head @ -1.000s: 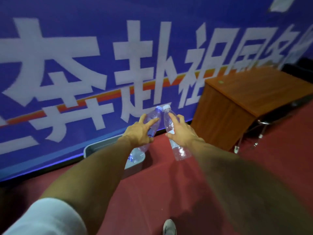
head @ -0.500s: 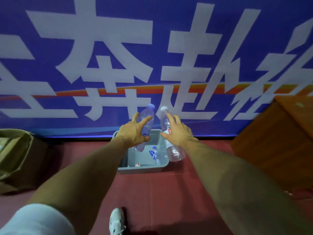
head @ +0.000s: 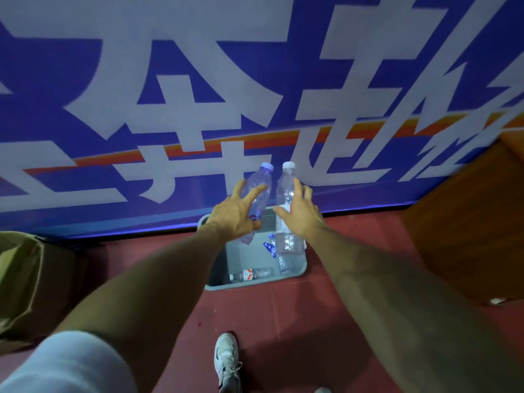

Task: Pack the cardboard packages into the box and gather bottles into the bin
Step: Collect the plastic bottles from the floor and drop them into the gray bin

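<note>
2 bottles (head: 261, 181) (head: 285, 185) gripped by left hand (head: 234, 217), right hand (head: 302, 216).

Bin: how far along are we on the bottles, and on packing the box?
Done: a red-label bottle and a blue-label bottle lie in the bin. In hand: the left hand grips a lilac-cap bottle, the right hand a white-cap bottle, both over the bin. Left: drop both. The box interior is hidden.

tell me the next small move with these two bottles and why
Probably lower both hands a little and let go. The left hand grips the purple-capped bottle and the right hand the white-capped bottle, both seemingly over the open grey bin, where a red-labelled bottle already lies.
</note>
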Demonstrator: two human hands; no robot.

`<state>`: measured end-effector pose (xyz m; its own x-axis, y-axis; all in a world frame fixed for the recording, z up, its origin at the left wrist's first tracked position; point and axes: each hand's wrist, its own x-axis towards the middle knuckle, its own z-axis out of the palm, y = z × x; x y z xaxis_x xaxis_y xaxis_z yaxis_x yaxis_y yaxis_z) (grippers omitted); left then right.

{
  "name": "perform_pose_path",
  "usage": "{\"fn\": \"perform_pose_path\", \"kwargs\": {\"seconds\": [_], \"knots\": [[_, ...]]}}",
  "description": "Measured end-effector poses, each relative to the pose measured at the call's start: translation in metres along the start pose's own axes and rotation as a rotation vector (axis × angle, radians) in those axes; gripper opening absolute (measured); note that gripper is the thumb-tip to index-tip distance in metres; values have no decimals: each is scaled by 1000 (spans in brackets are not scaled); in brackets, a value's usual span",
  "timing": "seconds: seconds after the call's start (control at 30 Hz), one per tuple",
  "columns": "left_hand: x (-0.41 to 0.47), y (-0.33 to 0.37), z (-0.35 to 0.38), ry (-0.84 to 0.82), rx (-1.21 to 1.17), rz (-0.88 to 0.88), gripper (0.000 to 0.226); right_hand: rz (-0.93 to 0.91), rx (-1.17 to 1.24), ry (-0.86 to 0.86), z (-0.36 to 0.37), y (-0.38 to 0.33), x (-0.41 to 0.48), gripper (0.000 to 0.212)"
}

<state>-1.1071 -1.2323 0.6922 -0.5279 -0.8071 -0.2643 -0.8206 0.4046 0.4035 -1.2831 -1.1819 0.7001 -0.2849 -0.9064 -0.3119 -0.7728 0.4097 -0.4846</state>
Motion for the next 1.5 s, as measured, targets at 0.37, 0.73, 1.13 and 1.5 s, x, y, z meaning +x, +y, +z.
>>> {"fn": "perform_pose_path", "kwargs": {"seconds": [0.37,0.73,1.13,1.5], "knots": [[13,-34,8,-85,170,-77,88,156,-104,-47,11,9,17,86],[17,-20,-16,6,222,-3,75,134,-227,9,-3,-9,-2,79],[-6,74,-42,77,260,148,73,226,-243,151,-60,28,-77,71],[-58,297,-11,45,252,567,71,626,-208,440,-161,146,-264,67]]}}
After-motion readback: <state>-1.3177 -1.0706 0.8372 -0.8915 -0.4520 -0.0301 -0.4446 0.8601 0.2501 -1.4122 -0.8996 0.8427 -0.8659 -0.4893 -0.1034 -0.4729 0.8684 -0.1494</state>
